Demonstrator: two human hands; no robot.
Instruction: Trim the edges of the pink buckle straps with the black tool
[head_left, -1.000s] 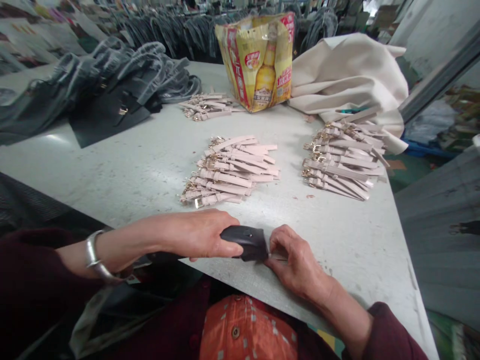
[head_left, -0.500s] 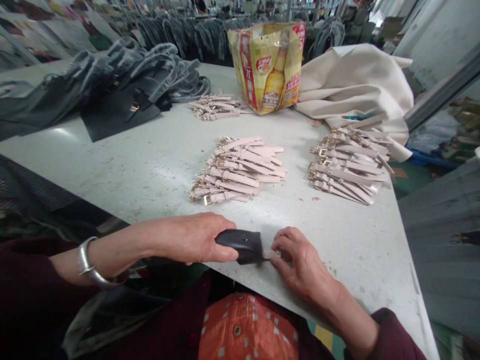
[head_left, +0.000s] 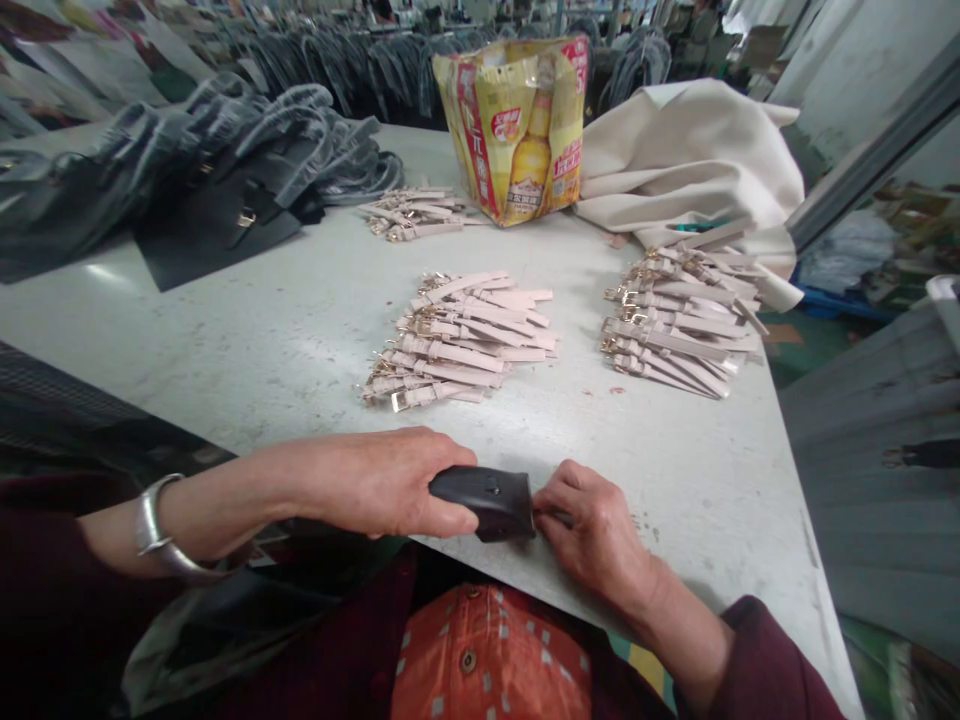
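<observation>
My left hand (head_left: 405, 485) grips a black handheld object (head_left: 491, 502) near the table's front edge. At its right end my right hand (head_left: 592, 520) is closed, the fingers pinched together; what they hold is mostly hidden. Beyond the hands lies a pile of pale pink buckled straps (head_left: 461, 345). A second pile of such straps (head_left: 679, 320) is on the right side of the table, and a smaller one (head_left: 420, 212) lies farther back.
On the table (head_left: 247, 330) stand a yellow and red bag (head_left: 517, 135) at the back, cream sheet material (head_left: 690, 160) at the back right, and black bags with plastic-wrapped handles (head_left: 217, 215) at the back left. Grey covered material (head_left: 885, 440) is beyond the right edge.
The view has shifted slightly. My right fingers have closed more tightly against the end of the black object, and the pale strip seen between them is now hidden.
</observation>
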